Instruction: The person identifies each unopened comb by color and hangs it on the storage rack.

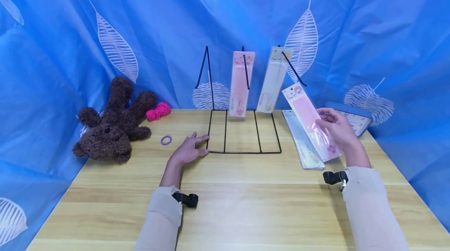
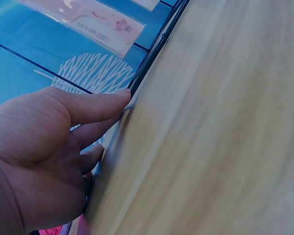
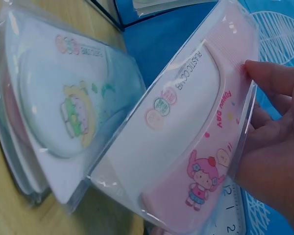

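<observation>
A black wire display rack [image 1: 242, 131] stands at the back middle of the wooden table [image 1: 232, 200]. A pink comb packet [image 1: 240, 83] and a pale one [image 1: 273, 79] hang on its hooks. My left hand [image 1: 190, 149] lies flat on the table, fingertips [image 2: 122, 98] touching the rack's base wire [image 2: 152, 63]. My right hand [image 1: 337, 128] holds a pink comb packet [image 1: 309, 120] tilted up above a stack of similar packets [image 1: 304, 145]. In the right wrist view the held packet [image 3: 196, 142] shows a cartoon girl, and the stack's top packet [image 3: 73, 112] lies under it.
A brown plush bear [image 1: 112, 126] lies at the left, with pink rose hair ties [image 1: 158, 111] and a purple hair ring [image 1: 166, 140] beside it. A blue-framed clock [image 1: 353, 120] rests at the right rear. Blue leaf-print cloth [image 1: 70, 40] surrounds the table.
</observation>
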Motion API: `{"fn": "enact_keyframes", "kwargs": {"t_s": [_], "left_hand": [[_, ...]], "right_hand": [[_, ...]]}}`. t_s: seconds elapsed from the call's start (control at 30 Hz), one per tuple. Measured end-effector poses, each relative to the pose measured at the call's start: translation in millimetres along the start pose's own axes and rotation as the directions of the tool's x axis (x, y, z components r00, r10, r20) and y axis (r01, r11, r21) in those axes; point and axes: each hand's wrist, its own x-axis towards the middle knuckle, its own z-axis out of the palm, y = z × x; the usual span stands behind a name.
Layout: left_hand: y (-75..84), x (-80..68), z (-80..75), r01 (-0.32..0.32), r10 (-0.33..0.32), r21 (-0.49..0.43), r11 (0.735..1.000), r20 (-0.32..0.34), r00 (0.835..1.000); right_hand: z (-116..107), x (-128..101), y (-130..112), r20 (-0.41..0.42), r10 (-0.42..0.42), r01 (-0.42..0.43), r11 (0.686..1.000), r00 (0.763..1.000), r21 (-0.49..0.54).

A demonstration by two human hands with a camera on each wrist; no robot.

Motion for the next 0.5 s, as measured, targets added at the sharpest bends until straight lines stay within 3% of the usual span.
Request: {"fn": "enact_keyframes", "kwargs": {"t_s": [0.3, 0.5], "left_hand": [[-0.7, -1.7, 1.6, 0.006, -0.006, -0.013, 1.000, -0.005, 1.000], [-1.4, -0.9, 1.0, 0.000, 0.000, 0.000, 1.000, -0.008, 1.000]], "right_hand": [[7, -6, -17, 0.030, -0.137, 0.136, 0.990, 0.990, 0.046], [14, -7, -28, 0.028, -0.145, 0.145, 0.989, 0.989, 0.009]]}}
